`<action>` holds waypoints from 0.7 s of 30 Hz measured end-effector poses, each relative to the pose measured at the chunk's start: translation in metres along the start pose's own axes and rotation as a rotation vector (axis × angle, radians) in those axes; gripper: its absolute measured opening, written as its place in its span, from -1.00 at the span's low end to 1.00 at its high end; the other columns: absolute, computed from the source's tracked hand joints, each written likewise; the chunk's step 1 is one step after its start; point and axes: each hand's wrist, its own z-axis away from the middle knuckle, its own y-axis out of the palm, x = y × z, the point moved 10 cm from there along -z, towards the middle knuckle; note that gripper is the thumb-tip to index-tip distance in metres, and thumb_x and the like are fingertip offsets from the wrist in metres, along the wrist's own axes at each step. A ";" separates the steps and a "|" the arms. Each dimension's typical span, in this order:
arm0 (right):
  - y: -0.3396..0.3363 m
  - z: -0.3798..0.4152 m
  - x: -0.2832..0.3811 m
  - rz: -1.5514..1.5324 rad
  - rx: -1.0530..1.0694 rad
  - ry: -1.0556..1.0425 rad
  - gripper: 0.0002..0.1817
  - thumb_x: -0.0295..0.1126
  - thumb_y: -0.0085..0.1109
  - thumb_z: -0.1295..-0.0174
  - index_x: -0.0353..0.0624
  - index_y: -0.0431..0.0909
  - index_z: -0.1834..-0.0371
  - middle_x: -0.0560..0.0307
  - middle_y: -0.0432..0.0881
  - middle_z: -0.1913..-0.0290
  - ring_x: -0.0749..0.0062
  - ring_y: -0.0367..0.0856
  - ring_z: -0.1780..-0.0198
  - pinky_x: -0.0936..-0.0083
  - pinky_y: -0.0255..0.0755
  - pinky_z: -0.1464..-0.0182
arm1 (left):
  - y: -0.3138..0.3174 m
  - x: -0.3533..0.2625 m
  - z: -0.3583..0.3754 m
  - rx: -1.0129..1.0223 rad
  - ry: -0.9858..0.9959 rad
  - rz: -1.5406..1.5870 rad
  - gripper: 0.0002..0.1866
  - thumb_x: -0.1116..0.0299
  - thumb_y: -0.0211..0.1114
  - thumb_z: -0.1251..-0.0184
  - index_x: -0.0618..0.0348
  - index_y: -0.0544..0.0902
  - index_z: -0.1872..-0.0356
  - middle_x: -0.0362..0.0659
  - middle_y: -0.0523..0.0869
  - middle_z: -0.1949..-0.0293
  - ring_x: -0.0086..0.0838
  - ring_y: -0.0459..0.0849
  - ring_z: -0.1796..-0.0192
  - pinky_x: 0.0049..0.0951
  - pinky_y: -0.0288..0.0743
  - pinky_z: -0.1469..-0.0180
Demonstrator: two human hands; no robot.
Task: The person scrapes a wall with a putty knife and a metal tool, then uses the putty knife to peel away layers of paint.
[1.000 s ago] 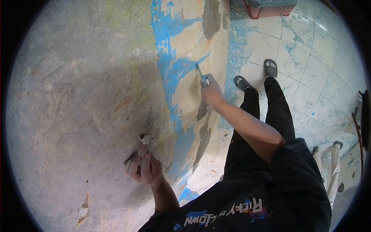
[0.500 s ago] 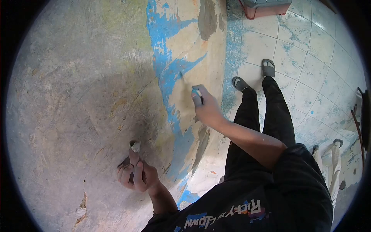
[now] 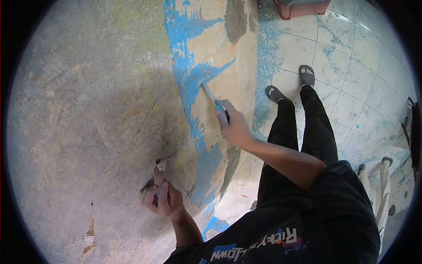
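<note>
Wall (image 3: 79,110): grey and rough at left; toward the right, blue paint (image 3: 179,33) in ragged patches beside cream areas.
Floor (image 3: 338,83): white tiles with bluish marks; a reddish box (image 3: 301,9) stands near the top.
Right arm: stretched from the shoulder across to the wall, forearm slanting up and left.
Right hand (image 3: 236,130): closed around the teal handle of the thin-bladed tool (image 3: 208,92).
Tool direction: long axis is diagonal, blade pointing up-left, tip at blue paint; whether it touches, I cannot tell.
Left hand (image 3: 163,200): low at left, fingers curled around the narrow flat piece (image 3: 158,174), which points upward, with whitish material near its top.
</note>
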 end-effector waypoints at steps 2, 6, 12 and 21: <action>0.003 -0.003 -0.012 0.002 -0.008 0.013 -0.71 -0.28 0.05 -0.48 -0.04 0.44 -0.20 -0.21 0.58 0.48 -0.17 0.64 0.40 0.12 0.45 0.31 | 0.004 -0.004 -0.002 0.012 0.020 -0.005 -0.66 0.81 0.39 -0.14 0.08 0.70 0.20 -0.13 0.50 0.07 -0.30 0.58 0.14 -0.29 0.56 0.18; -0.012 -0.055 -0.013 0.032 -0.043 0.106 -0.71 -0.26 0.05 -0.48 -0.06 0.46 -0.18 -0.25 0.59 0.45 -0.23 0.64 0.34 0.09 0.46 0.25 | 0.004 -0.002 0.009 -0.051 0.007 0.037 -0.66 0.81 0.43 -0.10 0.08 0.71 0.22 -0.14 0.52 0.08 -0.32 0.60 0.14 -0.36 0.55 0.24; -0.011 -0.025 -0.008 0.069 -0.040 -0.006 -0.72 -0.28 0.08 -0.47 -0.11 0.49 -0.15 -0.17 0.55 0.49 0.04 0.57 0.43 0.22 0.43 0.29 | 0.009 -0.003 0.014 -0.030 0.015 0.001 -0.63 0.83 0.44 -0.06 0.06 0.70 0.23 -0.16 0.52 0.08 -0.33 0.60 0.14 -0.39 0.53 0.28; -0.016 -0.042 -0.003 0.151 -0.045 -0.041 -0.71 -0.24 0.06 -0.45 -0.13 0.47 -0.12 -0.30 0.65 0.37 -0.33 0.66 0.24 0.03 0.49 0.21 | 0.010 -0.002 0.018 -0.025 0.069 0.044 -0.58 0.80 0.43 -0.08 0.02 0.68 0.13 -0.15 0.53 0.06 -0.33 0.59 0.11 -0.39 0.52 0.27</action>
